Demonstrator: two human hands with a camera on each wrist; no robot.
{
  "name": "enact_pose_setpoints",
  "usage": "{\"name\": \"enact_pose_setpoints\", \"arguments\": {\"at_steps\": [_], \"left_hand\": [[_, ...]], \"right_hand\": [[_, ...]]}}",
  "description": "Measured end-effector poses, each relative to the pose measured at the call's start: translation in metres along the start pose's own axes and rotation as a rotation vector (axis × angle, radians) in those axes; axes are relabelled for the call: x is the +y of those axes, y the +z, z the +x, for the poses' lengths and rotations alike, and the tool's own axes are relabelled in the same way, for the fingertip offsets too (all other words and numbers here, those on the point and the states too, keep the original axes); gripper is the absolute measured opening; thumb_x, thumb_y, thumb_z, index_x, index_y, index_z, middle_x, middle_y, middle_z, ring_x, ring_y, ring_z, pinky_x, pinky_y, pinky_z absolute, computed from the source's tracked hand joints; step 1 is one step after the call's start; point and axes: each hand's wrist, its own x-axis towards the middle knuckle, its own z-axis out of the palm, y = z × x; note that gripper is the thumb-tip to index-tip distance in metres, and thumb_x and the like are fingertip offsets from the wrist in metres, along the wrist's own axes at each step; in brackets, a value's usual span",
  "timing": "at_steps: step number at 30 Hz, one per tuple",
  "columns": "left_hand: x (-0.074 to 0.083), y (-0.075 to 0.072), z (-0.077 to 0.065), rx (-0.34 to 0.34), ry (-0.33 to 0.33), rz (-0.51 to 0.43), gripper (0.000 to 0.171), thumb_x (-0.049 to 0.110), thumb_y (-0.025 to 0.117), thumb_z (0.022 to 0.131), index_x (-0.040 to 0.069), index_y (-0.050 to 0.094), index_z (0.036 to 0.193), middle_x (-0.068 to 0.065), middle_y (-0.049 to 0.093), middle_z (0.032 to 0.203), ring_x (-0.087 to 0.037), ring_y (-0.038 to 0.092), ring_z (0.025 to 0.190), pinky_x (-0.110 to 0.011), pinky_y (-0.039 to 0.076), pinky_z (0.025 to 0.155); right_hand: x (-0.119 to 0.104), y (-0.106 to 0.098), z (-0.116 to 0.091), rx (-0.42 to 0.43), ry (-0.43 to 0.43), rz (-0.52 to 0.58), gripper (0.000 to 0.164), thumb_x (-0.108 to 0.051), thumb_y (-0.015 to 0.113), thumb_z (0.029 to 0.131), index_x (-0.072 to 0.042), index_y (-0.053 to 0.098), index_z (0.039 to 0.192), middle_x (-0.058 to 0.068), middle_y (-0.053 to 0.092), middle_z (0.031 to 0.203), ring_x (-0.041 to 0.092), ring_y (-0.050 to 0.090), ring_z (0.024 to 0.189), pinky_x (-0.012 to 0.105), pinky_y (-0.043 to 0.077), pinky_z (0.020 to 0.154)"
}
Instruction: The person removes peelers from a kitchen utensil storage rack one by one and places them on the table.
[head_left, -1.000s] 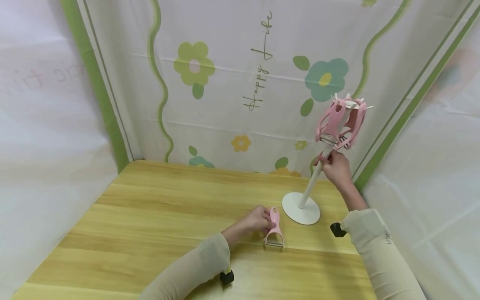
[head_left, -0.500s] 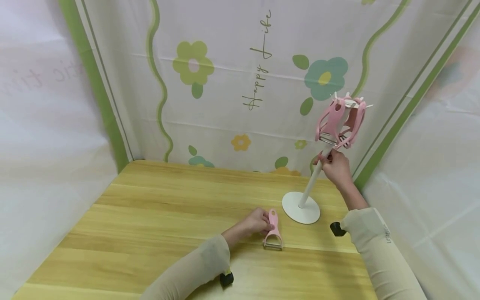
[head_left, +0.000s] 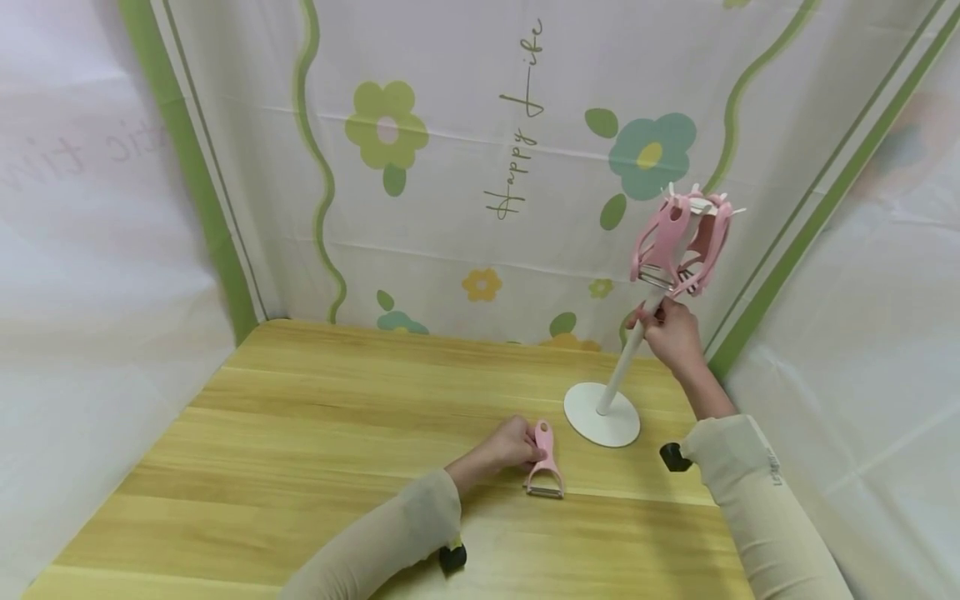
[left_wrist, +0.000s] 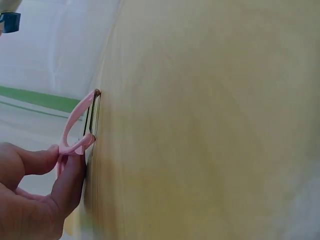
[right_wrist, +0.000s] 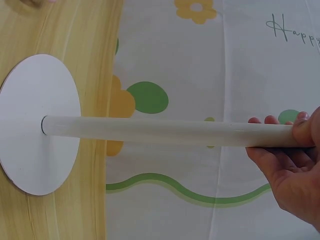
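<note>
- A pink plastic Y-shaped peeler with a holed handle and a metal blade (head_left: 548, 461) was low over the tabletop, near the white round base of the stand and to its left; whether it touched the wood could not be told.
- Its handle's holed end pointed away from the person, its blade end towards them.
- The left hand (head_left: 512, 443) pinched that handle between thumb and fingers (the left wrist view showed the thumb pressed near the fork), so the gap between them was narrow.
- Just beyond stood a white stand with a slim round pole and a flat disc base (head_left: 622, 367), its base resting on the table.
- The right hand (head_left: 675, 335) gripped the upper pole, thumb and fingers closed round it.
- Right above that hand, at least two pink peelers with metal blades (head_left: 666, 242) hung, blades down, from white prongs (head_left: 738, 211) at the stand's top.
- Under it all lay a yellowish wood-grain table (head_left: 337, 433).
- Behind rose a white cloth backdrop with green, teal and orange flowers (head_left: 450, 167), lettered "Happy Life".
- Both forearms wore pale beige sleeves (head_left: 390, 533).
</note>
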Motion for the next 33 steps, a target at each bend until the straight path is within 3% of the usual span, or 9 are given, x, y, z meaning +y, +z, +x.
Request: {"name": "enact_pose_setpoints", "arguments": {"at_steps": [6, 11, 22, 33], "left_hand": [[0.004, 0.0, -0.002, 0.016, 0.026, 0.138, 0.005, -0.008, 0.07, 0.085, -0.008, 0.072, 0.08, -0.011, 0.069, 0.064, -0.009, 0.055, 0.051, -0.016, 0.049, 0.047], [0.007, 0.0, -0.003, 0.015, 0.03, 0.225, 0.009, -0.004, 0.072, 0.085, -0.006, 0.073, 0.076, -0.008, 0.067, 0.06, -0.009, 0.053, 0.049, -0.014, 0.045, 0.045], [0.009, -0.001, -0.001, 0.009, 0.0, 0.259, 0.007, -0.003, 0.073, 0.085, -0.006, 0.073, 0.078, -0.01, 0.07, 0.064, -0.008, 0.055, 0.049, -0.016, 0.051, 0.047], [0.011, -0.003, -0.001, 0.003, 0.005, 0.311, 0.014, 0.0, 0.073, 0.087, -0.004, 0.072, 0.073, -0.006, 0.065, 0.058, -0.008, 0.049, 0.046, -0.013, 0.04, 0.042]], "right_hand": [[-0.001, -0.002, -0.002, -0.012, 0.015, 0.008, 0.02, -0.013, 0.05, 0.103, 0.002, 0.063, 0.102, 0.022, 0.074, 0.096, 0.029, 0.065, 0.086, 0.022, 0.043, 0.058], [-0.002, -0.002, -0.002, -0.024, 0.034, 0.009, 0.022, -0.015, 0.049, 0.104, 0.001, 0.064, 0.103, 0.021, 0.074, 0.096, 0.029, 0.064, 0.085, 0.021, 0.044, 0.061], [-0.003, -0.001, -0.001, -0.011, 0.029, 0.035, 0.023, -0.016, 0.051, 0.104, 0.003, 0.064, 0.103, 0.022, 0.074, 0.095, 0.034, 0.069, 0.088, 0.01, 0.045, 0.062], [-0.001, 0.0, 0.0, -0.01, 0.029, 0.037, 0.022, -0.016, 0.052, 0.104, 0.003, 0.063, 0.103, 0.022, 0.074, 0.095, 0.033, 0.069, 0.087, 0.009, 0.046, 0.061]]}}
